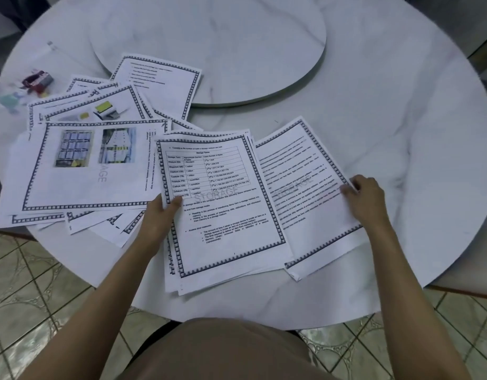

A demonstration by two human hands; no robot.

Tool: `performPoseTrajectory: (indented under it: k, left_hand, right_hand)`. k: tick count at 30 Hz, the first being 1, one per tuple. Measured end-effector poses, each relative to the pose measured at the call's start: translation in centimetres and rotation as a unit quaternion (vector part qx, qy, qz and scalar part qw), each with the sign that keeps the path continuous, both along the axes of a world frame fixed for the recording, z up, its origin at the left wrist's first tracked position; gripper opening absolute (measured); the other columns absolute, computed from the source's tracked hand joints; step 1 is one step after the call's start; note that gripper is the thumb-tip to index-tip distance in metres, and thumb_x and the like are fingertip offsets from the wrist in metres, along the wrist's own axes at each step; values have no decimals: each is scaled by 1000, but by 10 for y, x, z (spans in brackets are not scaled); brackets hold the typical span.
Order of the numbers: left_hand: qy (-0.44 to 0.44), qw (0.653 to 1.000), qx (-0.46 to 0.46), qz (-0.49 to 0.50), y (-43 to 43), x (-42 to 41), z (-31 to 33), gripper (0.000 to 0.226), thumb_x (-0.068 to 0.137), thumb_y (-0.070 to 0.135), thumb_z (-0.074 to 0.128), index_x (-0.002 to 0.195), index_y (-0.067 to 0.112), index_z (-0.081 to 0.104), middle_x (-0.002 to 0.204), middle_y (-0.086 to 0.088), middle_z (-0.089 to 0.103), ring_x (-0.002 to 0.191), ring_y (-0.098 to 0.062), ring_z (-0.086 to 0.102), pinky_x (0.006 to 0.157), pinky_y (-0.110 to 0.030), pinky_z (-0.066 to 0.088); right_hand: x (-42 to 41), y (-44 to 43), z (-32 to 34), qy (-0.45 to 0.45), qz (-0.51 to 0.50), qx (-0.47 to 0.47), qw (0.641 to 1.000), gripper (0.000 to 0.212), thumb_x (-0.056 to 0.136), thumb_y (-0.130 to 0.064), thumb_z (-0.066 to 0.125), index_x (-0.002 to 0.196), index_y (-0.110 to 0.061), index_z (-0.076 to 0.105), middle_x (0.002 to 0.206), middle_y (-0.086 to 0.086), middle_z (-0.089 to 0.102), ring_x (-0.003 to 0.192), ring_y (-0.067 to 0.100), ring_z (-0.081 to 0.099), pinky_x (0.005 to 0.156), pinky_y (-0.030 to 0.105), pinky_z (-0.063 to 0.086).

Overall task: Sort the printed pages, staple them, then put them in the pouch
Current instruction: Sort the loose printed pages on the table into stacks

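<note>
The job is early in its first stage: sorting. Printed pages lie in three loose groups on the round white surface (373,105). A fanned, disordered spread (86,160) covers the left side, some sheets turned sideways and overlapping at odd angles. In front of the person sits a small stack (223,215), its top sheet showing a table and the watermark "STORAGE". Just beside it on the right lies a text page (305,193), partly tucked under the stack's edge.

The left hand (161,215) holds the stack's left edge, thumb on top and fingers beneath, so its grip is closed on the stack. The right hand (365,198) pinches the right edge of the text page between thumb and fingers, a narrow grip on that sheet.

As a judgement, some pages have been gathered, but most of the spread is unsorted, and the gathered edges are not yet squared. Nothing looks stapled. At the far left, a small red and dark object (36,80) may be a stapler or a box of staples; it is too blurred to tell. Pale, blurry items next to it cannot be identified, and no pouch can be made out for certain. Left to do: finish ordering the sheets, align them, staple, then fill the pouch.

A raised round disc (236,37) occupies the centre of the surface.
</note>
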State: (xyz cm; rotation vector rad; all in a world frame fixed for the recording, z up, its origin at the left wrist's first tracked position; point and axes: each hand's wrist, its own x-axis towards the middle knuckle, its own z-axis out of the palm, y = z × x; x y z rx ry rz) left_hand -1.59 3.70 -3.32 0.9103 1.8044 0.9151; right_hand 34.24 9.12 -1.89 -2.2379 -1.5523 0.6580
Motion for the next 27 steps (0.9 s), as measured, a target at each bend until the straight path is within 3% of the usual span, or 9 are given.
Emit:
performPoseTrajectory:
  k: [3, 7, 10, 12, 16, 19, 21, 24, 27]
  left_hand:
    - [32, 999, 15, -4, -1, 2, 0, 36, 98, 23, 43, 130, 8, 47, 128, -8, 56, 110, -20, 52, 90, -28, 36]
    - [45, 999, 24, -3, -1, 1, -4, 37, 98, 23, 42, 132, 8, 46, 129, -9, 55, 118, -25, 52, 94, -31, 38]
    - [38, 999, 27, 2, -1, 3, -5, 35, 98, 22, 42, 130, 8, 48, 123, -8, 57, 113, -24, 53, 93, -33, 40]
    - [30, 999, 31, 3, -1, 5, -5, 34, 98, 22, 42, 129, 9, 49, 117, -4, 58, 112, -24, 54, 93, -33, 41]
    - [17, 999, 40, 8, 2, 9, -4, 34, 98, 22, 42, 129, 9, 49, 119, -3, 57, 110, -22, 54, 95, -34, 42]
    - [9, 999, 41, 13, 5, 12, -4, 36, 98, 23, 43, 131, 10, 47, 124, -3, 56, 115, -22, 53, 101, -38, 41]
    - [4, 999, 42, 11, 6, 15, -5, 36, 98, 23, 43, 131, 10, 47, 126, -3, 56, 116, -20, 53, 102, -37, 40]
    - [-10, 999, 47, 9, 7, 23, -4, 33, 98, 21, 42, 128, 11, 49, 118, -1, 57, 110, -18, 53, 95, -31, 40]
    - [-23, 998, 53, 7, 7, 33, -4, 31, 98, 19, 42, 126, 10, 51, 115, -2, 59, 106, -18, 56, 93, -31, 42]
  right_hand:
    - [23, 2, 14, 19, -33, 63, 997, 16, 92, -11, 53, 101, 1, 58, 105, 25, 61, 92, 32, 55, 65, 23, 27]
    - [60, 3, 26, 95, -108, 128, 981, 26, 91, -15, 54, 113, -2, 60, 112, 20, 64, 101, 27, 59, 82, 27, 42]
    - [72, 5, 27, 166, -144, 152, 964, 19, 92, -16, 53, 108, -9, 60, 93, 6, 64, 84, 15, 56, 76, 23, 44]
    - [68, 7, 26, 211, -159, 159, 951, 7, 92, -16, 53, 90, -18, 59, 81, -7, 60, 73, 2, 55, 78, 25, 44]
    - [34, 11, 12, 218, -139, 152, 954, 18, 92, -12, 53, 76, -22, 54, 63, -13, 56, 50, -13, 49, 59, 9, 39]
    - [3, 13, -2, 204, -89, 130, 966, 7, 91, -11, 53, 84, -10, 52, 64, -5, 50, 48, -11, 46, 52, 7, 34]
    - [-14, 10, -10, 211, -58, 115, 969, 6, 91, -12, 54, 86, -10, 54, 72, 1, 56, 60, -4, 49, 54, 6, 35]
    - [-34, 5, -14, 216, -27, 88, 972, 11, 91, -15, 54, 95, -7, 61, 87, 7, 63, 79, 15, 56, 65, 17, 41]
    - [-47, -2, -14, 213, -6, 68, 975, 16, 92, -14, 51, 101, -5, 62, 89, 4, 63, 84, 18, 57, 70, 22, 40]
